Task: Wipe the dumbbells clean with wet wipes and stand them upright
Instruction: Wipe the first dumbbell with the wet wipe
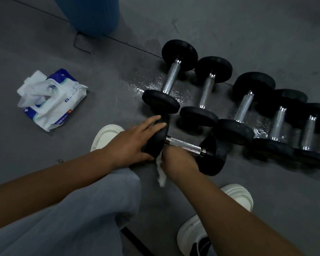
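A black dumbbell (185,145) with a knurled chrome handle lies on its side on the grey floor in front of me. My left hand (133,143) lies over its left weight head, fingers fairly straight across the top. My right hand (177,159) sits below the handle and grips a crumpled white wet wipe (161,174), whose end hangs down under the hand. Behind it, several more dumbbells (207,91) lie side by side in a row running to the right edge.
An open pack of wet wipes (52,98) lies on the floor at the left with wipes pulled out of it. A blue cylinder (91,13) stands at the back. The floor around the row is wet. My white shoes (105,135) flank the dumbbell.
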The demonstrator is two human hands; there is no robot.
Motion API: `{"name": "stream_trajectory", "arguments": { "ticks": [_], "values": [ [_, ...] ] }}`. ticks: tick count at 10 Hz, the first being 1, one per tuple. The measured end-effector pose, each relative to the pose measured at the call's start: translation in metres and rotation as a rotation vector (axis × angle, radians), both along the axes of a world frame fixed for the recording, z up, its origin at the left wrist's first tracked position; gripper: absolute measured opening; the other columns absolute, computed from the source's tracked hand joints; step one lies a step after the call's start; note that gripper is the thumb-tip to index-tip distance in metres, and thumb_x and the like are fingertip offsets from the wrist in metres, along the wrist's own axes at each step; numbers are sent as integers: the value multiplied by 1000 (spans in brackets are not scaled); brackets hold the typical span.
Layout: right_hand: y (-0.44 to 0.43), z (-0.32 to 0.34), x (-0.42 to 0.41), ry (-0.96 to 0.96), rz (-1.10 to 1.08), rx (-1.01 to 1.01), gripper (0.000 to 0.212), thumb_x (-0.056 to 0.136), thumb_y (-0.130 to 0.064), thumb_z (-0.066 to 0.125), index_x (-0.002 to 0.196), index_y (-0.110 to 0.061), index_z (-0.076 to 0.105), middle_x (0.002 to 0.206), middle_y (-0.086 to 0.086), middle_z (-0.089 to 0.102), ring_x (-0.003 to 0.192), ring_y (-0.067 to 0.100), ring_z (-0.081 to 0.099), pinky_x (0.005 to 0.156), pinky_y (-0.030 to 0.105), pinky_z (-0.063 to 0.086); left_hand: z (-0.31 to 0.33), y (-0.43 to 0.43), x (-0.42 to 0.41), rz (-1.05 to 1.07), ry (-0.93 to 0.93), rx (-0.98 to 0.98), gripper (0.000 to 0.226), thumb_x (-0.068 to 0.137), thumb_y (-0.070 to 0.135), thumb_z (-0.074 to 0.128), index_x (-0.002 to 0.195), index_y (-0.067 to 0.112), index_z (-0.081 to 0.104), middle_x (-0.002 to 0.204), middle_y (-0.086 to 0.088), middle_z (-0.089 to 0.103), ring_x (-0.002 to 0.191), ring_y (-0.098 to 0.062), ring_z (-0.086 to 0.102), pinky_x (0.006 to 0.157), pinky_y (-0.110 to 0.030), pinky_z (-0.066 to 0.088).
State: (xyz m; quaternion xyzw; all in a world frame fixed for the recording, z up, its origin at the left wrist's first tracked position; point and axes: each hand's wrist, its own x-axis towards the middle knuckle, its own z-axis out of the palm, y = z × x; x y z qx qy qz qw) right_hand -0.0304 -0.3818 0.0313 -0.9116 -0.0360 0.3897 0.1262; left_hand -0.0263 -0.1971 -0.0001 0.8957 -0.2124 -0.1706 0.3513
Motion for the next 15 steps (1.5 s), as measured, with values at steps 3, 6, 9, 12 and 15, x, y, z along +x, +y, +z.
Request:
{"name": "stream_trajectory", "arguments": {
  "ticks": [3,6,9,12,15],
  "values": [
    [-19,-5,-14,460,-2460,1202,14,83,13,47,79,2,54,63,11,59,53,12,56,40,14,46,-4,0,0,-3,-8,8,114,66,39,88,153,39,14,164,18,1,139,-23,41,99,-44,50],
    [-33,-16,-18,340,-2554,1246,20,99,-5,41,84,0,53,75,8,54,64,12,49,44,19,48,-3,0,-1,6,-9,-4,115,65,36,89,153,39,16,163,18,3,139,-22,39,101,-45,49],
    [-32,-11,-15,243,-2566,1221,24,97,4,41,79,-4,53,71,7,59,68,14,54,49,22,53,-1,-1,0,0,24,-7,112,67,35,88,154,34,19,164,16,3,142,-18,35,106,-40,46],
    [-28,-8,-11,223,-2564,1167,24,95,7,42,77,-3,52,61,9,59,72,7,49,84,24,49,6,-4,3,-5,54,37,111,67,35,89,153,36,18,163,20,1,139,-24,41,99,-44,50],
    [-36,-11,-20,273,-2602,1248,14,98,0,46,89,-5,57,88,10,59,85,18,58,86,31,51,32,-6,20,-74,99,280,109,73,37,85,156,35,15,164,18,1,129,-25,52,94,-37,50]
  ]
}}
